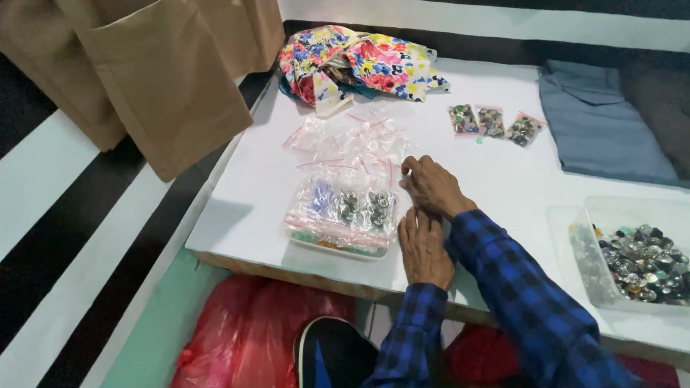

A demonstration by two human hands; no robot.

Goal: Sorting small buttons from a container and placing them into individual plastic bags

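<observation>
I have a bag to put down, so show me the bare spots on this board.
Bare: between the three small packets, the blue cloth and the right hand; also the board's left edge. Crowded: the empty bags and filled tray by both hands.

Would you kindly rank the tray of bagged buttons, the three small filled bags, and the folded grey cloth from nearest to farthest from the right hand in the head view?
From the right hand:
1. Tray of bagged buttons, just to its left.
2. Three small filled bags, beyond it, toward the right.
3. Folded grey cloth, farthest, at the table's far right.
</observation>
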